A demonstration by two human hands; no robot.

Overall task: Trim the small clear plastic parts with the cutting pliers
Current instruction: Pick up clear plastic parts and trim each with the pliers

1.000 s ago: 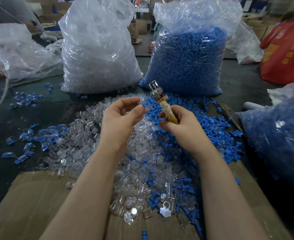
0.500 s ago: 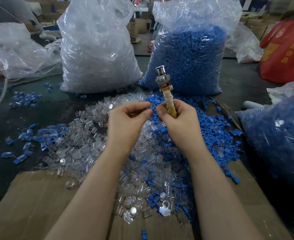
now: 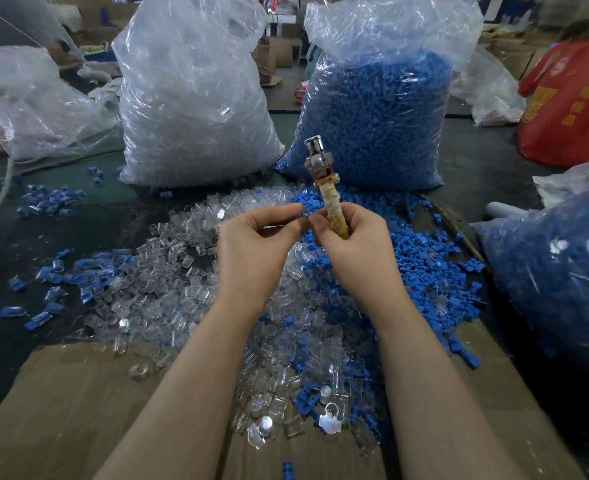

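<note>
Pliers point(image 3: 324, 188) risen upright, right hand point(image 3: 355, 244) gripping wrapped handle; left hand point(image 3: 251, 251) fingertips pinching clear part point(image 3: 298, 221): light, stiff, slippery; hold by edges.

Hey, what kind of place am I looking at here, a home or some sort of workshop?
Most likely a small factory or piecework workshop: bulk sacks of clear parts and blue parts stand behind a loose pile, and the right hand grips cutting pliers.

Probably a factory floor: bulk sacks point(image 3: 196, 98) of plastic parts.
</note>
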